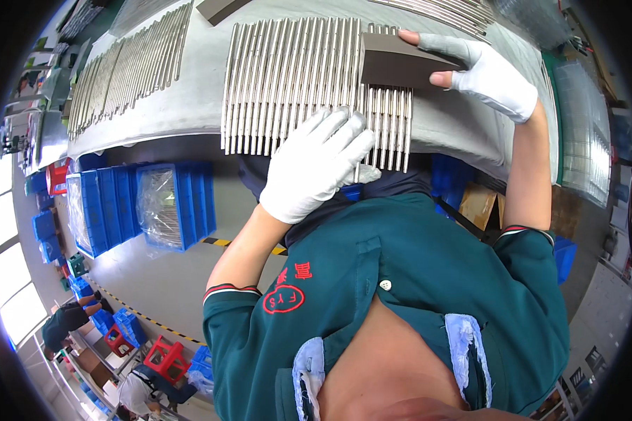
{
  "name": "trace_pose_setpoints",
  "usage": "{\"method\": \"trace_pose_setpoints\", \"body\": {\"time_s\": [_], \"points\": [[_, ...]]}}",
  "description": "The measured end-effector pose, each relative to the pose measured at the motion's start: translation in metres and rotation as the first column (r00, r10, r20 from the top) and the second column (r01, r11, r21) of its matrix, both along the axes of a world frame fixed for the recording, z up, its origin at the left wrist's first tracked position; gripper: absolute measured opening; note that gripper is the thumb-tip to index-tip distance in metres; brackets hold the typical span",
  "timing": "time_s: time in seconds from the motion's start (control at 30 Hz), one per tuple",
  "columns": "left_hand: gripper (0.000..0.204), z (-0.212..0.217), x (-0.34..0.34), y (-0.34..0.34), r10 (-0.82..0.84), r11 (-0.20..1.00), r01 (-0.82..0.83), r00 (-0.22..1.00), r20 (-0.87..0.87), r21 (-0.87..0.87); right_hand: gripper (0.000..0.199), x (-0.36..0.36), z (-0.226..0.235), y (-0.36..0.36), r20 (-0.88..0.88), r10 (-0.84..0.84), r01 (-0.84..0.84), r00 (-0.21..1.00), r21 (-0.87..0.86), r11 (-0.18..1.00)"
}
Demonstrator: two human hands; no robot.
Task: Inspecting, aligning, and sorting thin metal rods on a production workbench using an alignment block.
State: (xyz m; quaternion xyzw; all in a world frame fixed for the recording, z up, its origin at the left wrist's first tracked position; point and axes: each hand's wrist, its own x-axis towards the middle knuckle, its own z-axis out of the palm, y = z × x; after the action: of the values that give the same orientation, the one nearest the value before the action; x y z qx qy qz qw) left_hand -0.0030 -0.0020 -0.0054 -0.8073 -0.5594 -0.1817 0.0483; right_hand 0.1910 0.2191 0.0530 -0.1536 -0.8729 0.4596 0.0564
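Note:
A row of shiny metal rods (pixel 281 77) lies side by side on the pale cloth-covered table (pixel 456 130), with near ends jutting past the table edge. My left hand (pixel 312 165), in a white glove, reaches over these ends. Its fingers are bent together over the rods and its thumb is below, closed on a rod end, though the palm side is hidden. On the row's right part rests a dark grey-brown rectangular block (pixel 400 63). My right hand (pixel 495 81), in a white glove with bare thumb and fingertip, grips the block's right end from both long sides.
More rods (pixel 130 70) lie at the table's left, with others (pixel 442 12) at the far right. Another dark block (pixel 218 8) is at the far edge. Blue crates (pixel 189 203) with plastic-wrapped contents stand below left. Clear plastic trays (pixel 584 133) are at right; people work at lower left.

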Motion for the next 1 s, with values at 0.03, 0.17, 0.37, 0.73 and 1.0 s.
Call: {"method": "trace_pose_setpoints", "body": {"time_s": [0.03, 0.17, 0.37, 0.73, 1.0], "points": [[0.046, 0.005, 0.004, 0.000, 0.008, 1.000, -0.007, 0.997, 0.070, -0.019, 0.055, -0.005, -0.001, -0.004, -0.027, 0.007, -0.004, 1.000, 0.095, 0.995], [0.046, 0.000, 0.000, 0.002, -0.014, 1.000, 0.014, 0.999, 0.031, 0.004, 0.057, -0.017, -0.002, -0.021, -0.038, -0.059, 0.064, 0.998, 0.176, 0.982], [0.048, -0.003, 0.001, 0.001, -0.027, 0.998, 0.023, 0.997, 0.067, 0.050, 0.061, 0.037, -0.005, -0.005, -0.202, -0.387, 0.418, 0.900, 0.142, 0.897], [0.067, -0.017, 0.008, -0.006, 0.067, 0.994, -0.072, 0.996, 0.065, 0.085, 0.063, 0.069, -0.080, 0.002, -0.660, -0.711, 0.871, 0.242, -0.174, 0.459], [0.052, -0.011, 0.021, -0.046, 0.105, 0.963, -0.154, 0.970, 0.218, 0.222, 0.064, 0.065, -0.098, 0.008, -0.711, -0.659, 0.862, 0.243, -0.153, 0.483]]}}
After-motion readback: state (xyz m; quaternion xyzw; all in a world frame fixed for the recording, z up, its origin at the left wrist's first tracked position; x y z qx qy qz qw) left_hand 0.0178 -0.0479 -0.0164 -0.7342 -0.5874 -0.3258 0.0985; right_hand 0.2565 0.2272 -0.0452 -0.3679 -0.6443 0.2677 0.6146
